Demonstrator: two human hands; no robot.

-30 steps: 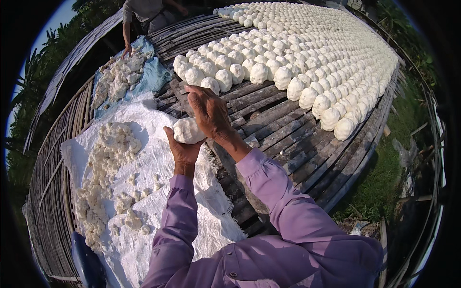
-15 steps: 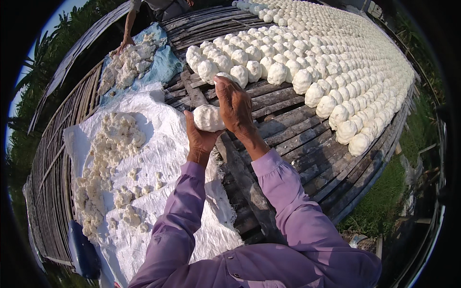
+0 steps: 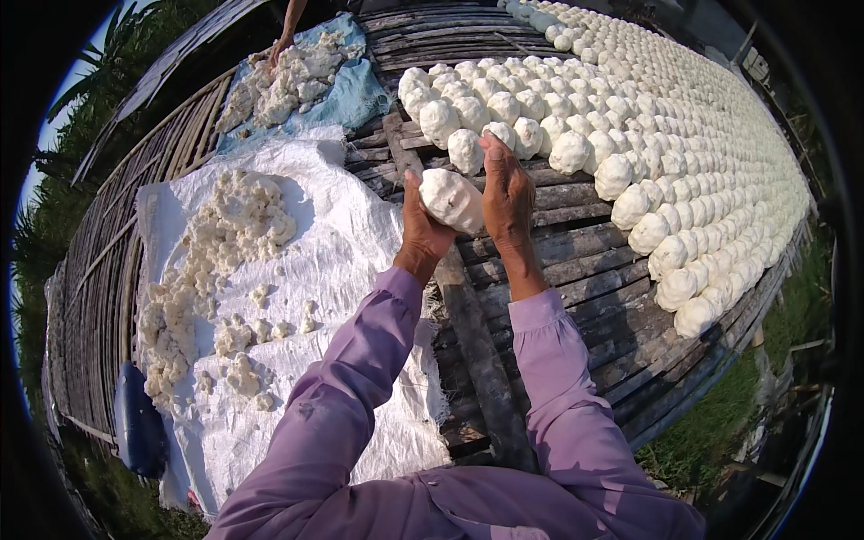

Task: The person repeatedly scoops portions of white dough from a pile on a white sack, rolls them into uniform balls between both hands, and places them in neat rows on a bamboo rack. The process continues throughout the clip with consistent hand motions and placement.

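Note:
A rough white lump (image 3: 450, 200) sits in my left hand (image 3: 423, 229), with the thumb up along its left side and the fingers curved underneath. My right hand (image 3: 509, 193) is at the lump's right side, thumb pointing away from me and fingers curled; whatever they close on is hidden. Both hands are over the slatted bamboo platform (image 3: 567, 243), near the right edge of a white woven sheet (image 3: 351, 414) that bears crumbly white paste (image 3: 243, 207).
Dense rows of white balls (image 3: 684, 189) cover the right and back. At top left, another person's arm (image 3: 288, 27) reaches to white material (image 3: 301, 81) on a blue sheet (image 3: 346, 99). A dark blue object (image 3: 139, 418) lies at left. Grass (image 3: 693, 432) lies past the platform's right edge.
My hands have moved right and farther away with the lump. My right hand has turned from over the lump to its side. The view has shifted, so the scene sits differently.

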